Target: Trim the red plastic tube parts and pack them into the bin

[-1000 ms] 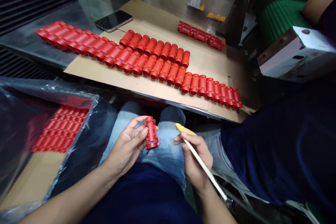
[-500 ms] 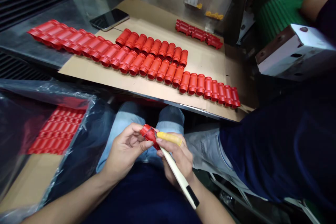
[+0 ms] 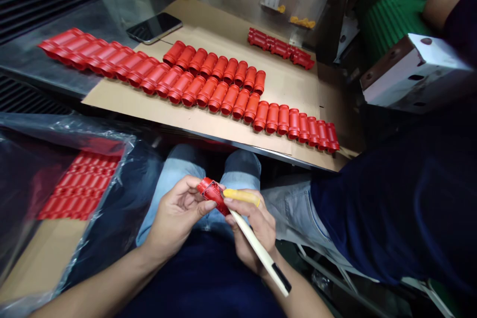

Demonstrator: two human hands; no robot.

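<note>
Above my lap, my left hand (image 3: 181, 211) pinches a short red plastic tube fitting (image 3: 215, 197) between thumb and fingers. The fitting is tilted, with its ribbed, cut-out side facing up. My right hand (image 3: 251, 221) grips a slim cream-handled tool (image 3: 257, 246) with a black band near its end. The tool's working tip lies against the fitting's right part, mostly hidden by the fingers. A yellow finger cot (image 3: 241, 196) covers the right index finger. Ahead on the table, long rows of similar red fittings (image 3: 206, 90) lie side by side on cardboard (image 3: 179, 121).
A phone (image 3: 154, 27) lies at the table's back left. More red pieces (image 3: 280, 47) and yellow finger cots (image 3: 302, 22) are at the back. At lower left stands a plastic-lined box (image 3: 126, 146) holding layered red fittings. A co-worker's dark sleeve (image 3: 395, 208) and a white metal bracket (image 3: 413, 74) are on the right.
The tool's rear end has swung slightly right and its handle has turned a little in my right hand. My left hand keeps its pinch on the fitting.
</note>
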